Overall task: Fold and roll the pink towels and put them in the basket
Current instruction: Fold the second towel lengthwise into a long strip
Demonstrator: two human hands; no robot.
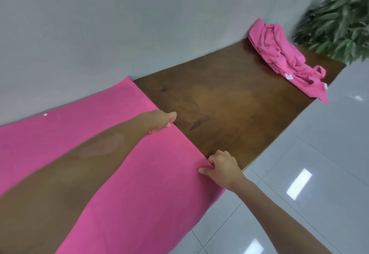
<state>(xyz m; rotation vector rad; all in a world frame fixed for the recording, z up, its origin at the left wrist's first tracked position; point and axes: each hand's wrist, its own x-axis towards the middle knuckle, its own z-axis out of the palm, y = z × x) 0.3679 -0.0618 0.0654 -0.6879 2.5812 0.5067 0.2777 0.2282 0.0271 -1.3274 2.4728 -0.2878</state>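
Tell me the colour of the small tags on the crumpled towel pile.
White, seen in the head view: small tags on the crumpled pink towel pile.

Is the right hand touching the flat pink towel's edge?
Touching. The head view shows the right hand pinching the near end of the flat pink towel edge on the brown wooden table.

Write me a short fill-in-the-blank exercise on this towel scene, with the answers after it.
1. Both hands hold the edge of the flat ____ towel.
2. The crumpled towels lie at the table's far end, near a ____.
3. The right hand has a pinching grip on the towel's ____.

Missing words: pink; plant; edge
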